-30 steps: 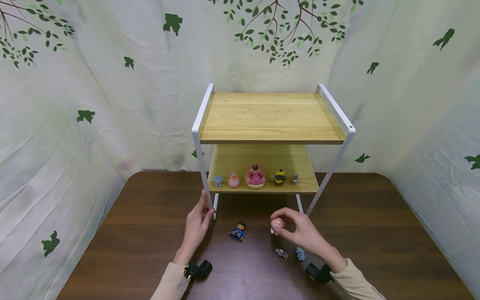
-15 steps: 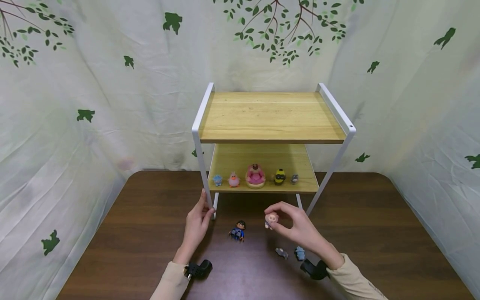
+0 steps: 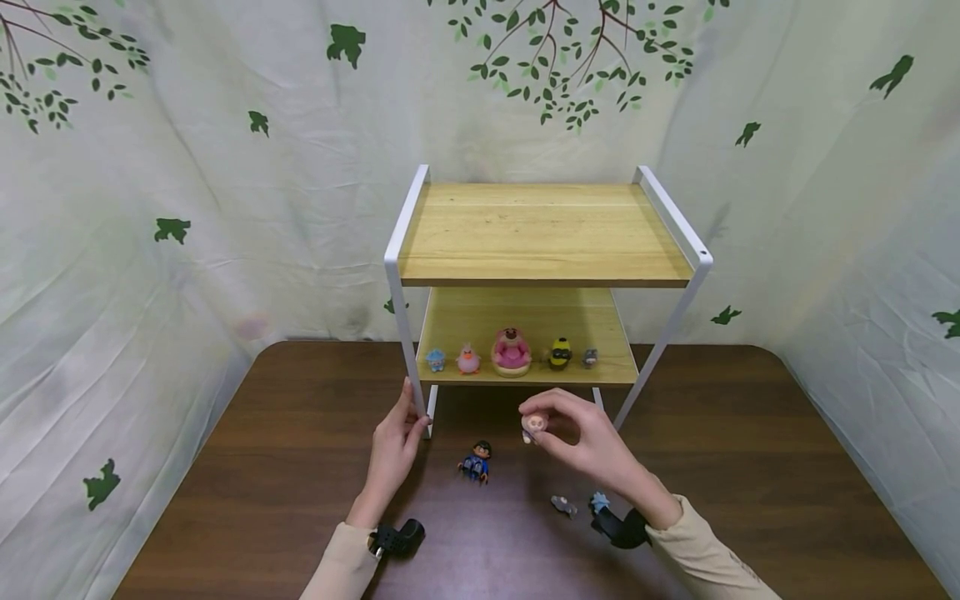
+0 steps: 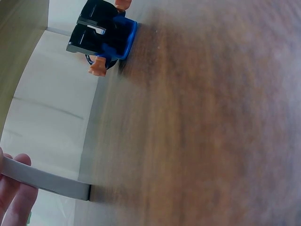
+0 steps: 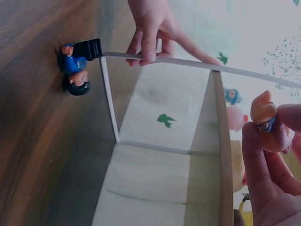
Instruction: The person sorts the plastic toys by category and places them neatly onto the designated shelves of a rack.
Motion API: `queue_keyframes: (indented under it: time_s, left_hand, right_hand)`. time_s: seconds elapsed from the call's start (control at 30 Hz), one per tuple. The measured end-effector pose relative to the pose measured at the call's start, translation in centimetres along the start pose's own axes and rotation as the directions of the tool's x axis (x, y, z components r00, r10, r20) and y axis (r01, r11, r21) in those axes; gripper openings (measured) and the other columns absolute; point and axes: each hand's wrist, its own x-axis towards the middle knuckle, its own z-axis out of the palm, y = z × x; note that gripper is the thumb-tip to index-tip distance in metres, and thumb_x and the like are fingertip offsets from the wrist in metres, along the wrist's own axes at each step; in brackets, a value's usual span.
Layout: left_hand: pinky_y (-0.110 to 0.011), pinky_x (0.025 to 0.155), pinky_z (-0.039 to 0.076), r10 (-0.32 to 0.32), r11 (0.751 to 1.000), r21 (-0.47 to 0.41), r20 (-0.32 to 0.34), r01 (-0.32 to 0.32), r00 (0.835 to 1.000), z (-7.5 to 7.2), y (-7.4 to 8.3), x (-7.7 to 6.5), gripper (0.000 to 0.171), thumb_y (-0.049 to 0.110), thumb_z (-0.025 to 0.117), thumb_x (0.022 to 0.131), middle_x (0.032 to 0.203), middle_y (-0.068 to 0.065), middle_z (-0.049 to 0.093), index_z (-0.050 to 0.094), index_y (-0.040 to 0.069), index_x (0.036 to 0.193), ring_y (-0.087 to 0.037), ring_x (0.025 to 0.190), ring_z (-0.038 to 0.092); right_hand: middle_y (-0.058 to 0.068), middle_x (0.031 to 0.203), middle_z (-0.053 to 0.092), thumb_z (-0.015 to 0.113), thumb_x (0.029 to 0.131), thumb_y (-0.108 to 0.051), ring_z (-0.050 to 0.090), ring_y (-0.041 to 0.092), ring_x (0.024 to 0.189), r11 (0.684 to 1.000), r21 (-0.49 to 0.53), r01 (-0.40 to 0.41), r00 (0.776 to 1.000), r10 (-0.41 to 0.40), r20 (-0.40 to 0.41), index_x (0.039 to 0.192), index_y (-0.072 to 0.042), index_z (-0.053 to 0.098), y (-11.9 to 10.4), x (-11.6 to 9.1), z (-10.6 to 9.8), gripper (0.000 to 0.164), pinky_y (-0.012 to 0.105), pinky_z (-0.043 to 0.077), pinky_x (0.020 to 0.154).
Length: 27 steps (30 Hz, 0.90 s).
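In the head view my right hand pinches a small pink pig-like figurine between thumb and fingers, just in front of the shelf's lower board. The right wrist view shows the same figurine with a bit of blue at its middle. My left hand grips the front left white leg of the two-tier shelf, thumb on one side and fingers behind it. In the right wrist view the index finger of this left hand stretches along the leg.
A row of toys stands on the lower board, including a pink bear and a yellow-black figure. On the table lie a blue-clad toy man, a grey toy and a light-blue toy, partly behind the right wrist camera.
My right hand has moved left and toward the shelf with the pink figurine. Its wrist camera now covers part of the light-blue toy. The left hand stays on the leg.
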Motion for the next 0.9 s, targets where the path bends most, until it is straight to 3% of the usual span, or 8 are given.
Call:
queue_keyframes:
  time_s: [0.23, 0.5, 0.63, 0.9]
  left_hand:
    - [-0.038, 0.061, 0.057, -0.003, 1.000, -0.002, 0.004, 0.003, 1.000, 0.0, 0.0, 0.0, 0.093, -0.009, 0.068, 0.082, 0.079, -0.010, 0.059, 0.017, 0.020, 0.154, -0.021, 0.068, 0.063]
    - [-0.037, 0.061, 0.057, 0.013, 1.000, -0.003, 0.000, -0.013, 1.000, 0.0, 0.0, 0.1, 0.091, -0.008, 0.068, 0.082, 0.079, -0.010, 0.059, 0.017, 0.017, 0.153, -0.021, 0.068, 0.063]
    - [-0.037, 0.061, 0.057, 0.015, 1.000, -0.001, 0.000, -0.015, 1.000, 0.0, 0.0, 0.1, 0.091, -0.009, 0.068, 0.082, 0.078, -0.010, 0.058, 0.018, 0.017, 0.153, -0.021, 0.068, 0.063]
    - [-0.037, 0.061, 0.057, 0.009, 1.000, 0.002, 0.006, -0.009, 1.000, -0.1, 0.0, 0.0, 0.091, -0.009, 0.068, 0.082, 0.079, -0.010, 0.058, 0.017, 0.016, 0.153, -0.021, 0.068, 0.063]
  right_hand:
    - [0.019, 0.105, 0.062, 0.063, 0.083, 0.015, 0.062, 0.026, 0.091, 0.999, 0.023, 0.046, 0.999, -0.046, 0.005, 0.107, 0.005, 0.063, -0.4, 0.6, -0.1, 0.026, 0.034, 0.056, 0.077]
    - [0.013, 0.107, 0.063, 0.063, 0.083, 0.015, 0.062, 0.022, 0.093, 0.991, 0.005, 0.133, 0.991, -0.133, 0.001, 0.112, 0.004, 0.062, 0.2, 1.6, -0.3, 0.031, 0.033, 0.056, 0.077]
    - [0.017, 0.103, 0.064, 0.064, 0.081, 0.018, 0.063, 0.024, 0.088, 0.988, 0.004, 0.155, 0.988, -0.155, -0.006, 0.109, 0.006, 0.061, -1.1, 2.2, -0.5, 0.031, 0.033, 0.056, 0.076]
    - [0.013, 0.106, 0.064, 0.067, 0.082, 0.011, 0.064, 0.021, 0.089, 0.986, 0.012, 0.168, 0.986, -0.168, -0.020, 0.114, 0.002, 0.061, 0.5, 2.8, -0.5, 0.034, 0.032, 0.056, 0.077]
